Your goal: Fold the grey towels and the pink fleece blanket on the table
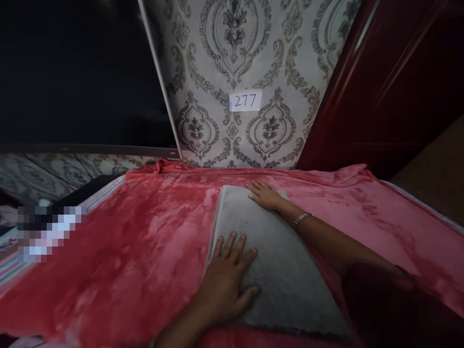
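A grey folded cloth [279, 270], plush-looking and longer than it is wide, lies flat on a red-pink blanket [152, 251]. My left hand [228, 275] rests palm down on the cloth's near left part, its fingers spread. Near the cloth's far end, my right hand [265, 194] lies flat on top with fingers stretched out. A bracelet circles the right wrist. Neither hand grips anything. The palms hide the patches of cloth under them.
Beyond the blanket stands a patterned wall with a paper label [245, 100] reading 277. A large dark screen [83, 72] is at the left, and a glossy dark red panel [366, 92] at the right. A blurred-out patch [50, 232] covers something beside the left edge.
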Demonstrator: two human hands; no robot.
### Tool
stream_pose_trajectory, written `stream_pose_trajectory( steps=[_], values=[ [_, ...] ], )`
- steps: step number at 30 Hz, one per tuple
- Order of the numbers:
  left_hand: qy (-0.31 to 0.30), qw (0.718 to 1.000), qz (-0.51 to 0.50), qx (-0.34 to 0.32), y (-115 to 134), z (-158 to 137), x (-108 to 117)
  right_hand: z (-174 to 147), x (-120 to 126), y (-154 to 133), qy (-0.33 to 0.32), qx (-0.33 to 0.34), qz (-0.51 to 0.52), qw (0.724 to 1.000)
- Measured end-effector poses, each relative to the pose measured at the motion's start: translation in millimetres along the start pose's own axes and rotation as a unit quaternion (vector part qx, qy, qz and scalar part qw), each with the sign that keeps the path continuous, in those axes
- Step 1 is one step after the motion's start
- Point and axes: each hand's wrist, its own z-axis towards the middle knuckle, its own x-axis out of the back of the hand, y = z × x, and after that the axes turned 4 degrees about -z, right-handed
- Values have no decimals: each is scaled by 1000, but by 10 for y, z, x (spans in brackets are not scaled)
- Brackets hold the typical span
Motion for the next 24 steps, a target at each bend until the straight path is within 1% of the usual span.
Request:
stream_pose_trajectory(
  steps=[1,2,3,4,5,6,7,8,10,13,16,20,24],
  values=[
    [9,1000,-3,3,-4,-13,-5,-30,22,-64,24,21,-4,999],
    [20,1000,-5,7,-6,-25,-13,-67,33,-143,49,62,-5,997],
    [31,999,-7,11,-7,-37,-21,-103,32,-233,67,121,-2,990],
    [40,999,-8,14,-5,-45,-30,-133,17,-329,72,186,4,980],
    [45,999,-9,15,-3,-51,-38,-148,-9,-422,62,243,12,968],
    [45,999,-8,14,1,-54,-46,-142,-42,-505,42,283,20,958],
    [41,999,-7,12,5,-55,-54,-113,-78,-571,20,303,26,952],
    [35,999,-5,10,8,-55,-61,-59,-111,-614,2,307,31,951],
    [30,1000,-2,6,5,-56,-77,108,-157,-635,-13,284,37,958],
    [29,1000,-2,2,-23,-61,-99,400,-182,-561,-16,234,44,971],
    [25,1000,1,-6,-65,-62,-112,576,-191,-488,-18,197,46,979],
    [47,999,15,-17,-103,-38,-124,602,-176,-505,3,190,42,981],
    [67,997,38,-28,-138,-9,-109,470,-40,-511,25,169,20,985]
  ],
)
